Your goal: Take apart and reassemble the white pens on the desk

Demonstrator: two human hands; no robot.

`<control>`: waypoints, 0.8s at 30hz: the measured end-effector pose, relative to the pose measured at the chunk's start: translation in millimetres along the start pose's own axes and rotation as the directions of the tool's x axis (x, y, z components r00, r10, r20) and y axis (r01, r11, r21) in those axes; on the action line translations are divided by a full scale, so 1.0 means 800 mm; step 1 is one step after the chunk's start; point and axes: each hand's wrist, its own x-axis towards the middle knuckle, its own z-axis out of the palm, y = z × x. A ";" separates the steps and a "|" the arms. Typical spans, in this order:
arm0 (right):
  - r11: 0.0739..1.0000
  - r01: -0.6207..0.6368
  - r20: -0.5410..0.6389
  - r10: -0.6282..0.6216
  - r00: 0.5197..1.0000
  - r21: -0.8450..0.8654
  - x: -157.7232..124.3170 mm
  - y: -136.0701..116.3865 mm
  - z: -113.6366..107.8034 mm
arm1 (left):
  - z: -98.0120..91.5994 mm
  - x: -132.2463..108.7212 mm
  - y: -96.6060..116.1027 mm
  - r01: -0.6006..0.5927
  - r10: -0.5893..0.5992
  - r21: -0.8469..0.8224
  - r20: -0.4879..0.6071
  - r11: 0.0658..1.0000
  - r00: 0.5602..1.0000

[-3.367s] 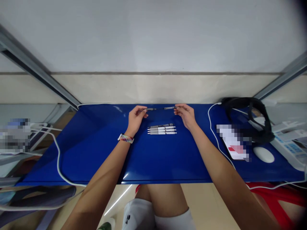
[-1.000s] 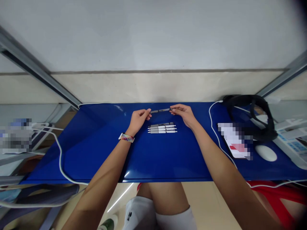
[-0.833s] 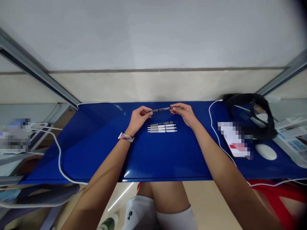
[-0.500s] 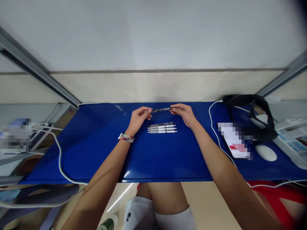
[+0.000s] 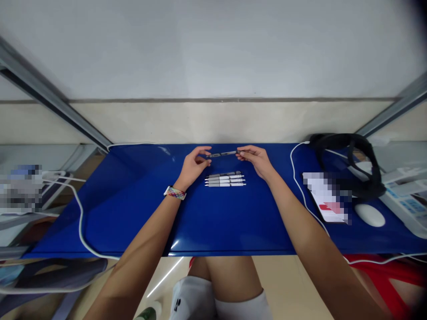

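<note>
My right hand (image 5: 255, 158) pinches one end of a dark pen (image 5: 222, 154), which lies sideways above the blue tabletop. At the pen's other end is my left hand (image 5: 196, 162), its thumb and fingers parted around the tip without gripping it. A multicoloured band circles my left wrist. Just nearer to me, a row of several pens (image 5: 225, 182) rests on the table, side by side and pointing left. Most of these have white barrels with grey grips; the farthest one (image 5: 230, 174) is darker.
To the right stand a phone (image 5: 325, 200), a white mouse (image 5: 369, 215), a black headset-like strap (image 5: 350, 164) and a white box (image 5: 408, 195). White cables run along the blue table (image 5: 133, 209) on both sides. Metal posts and a wall (image 5: 213, 120) bound the back.
My left thumb and fingers have parted, letting go of the pen's left end. My right hand keeps its hold, and the pen has barely moved.
</note>
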 end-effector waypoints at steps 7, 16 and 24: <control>1.000 0.006 0.005 -0.006 1.000 -0.007 -0.001 -0.002 0.001 | 0.000 0.001 -0.001 0.024 -0.023 0.011 -0.002 1.000 1.000; 1.000 0.008 0.015 -0.008 1.000 -0.015 -0.001 -0.001 0.001 | 0.001 -0.001 0.003 -0.015 0.016 0.092 -0.011 0.996 1.000; 1.000 0.006 0.022 -0.005 1.000 -0.029 -0.003 -0.007 0.006 | 0.002 -0.003 0.005 -0.008 0.008 0.012 0.068 1.000 0.998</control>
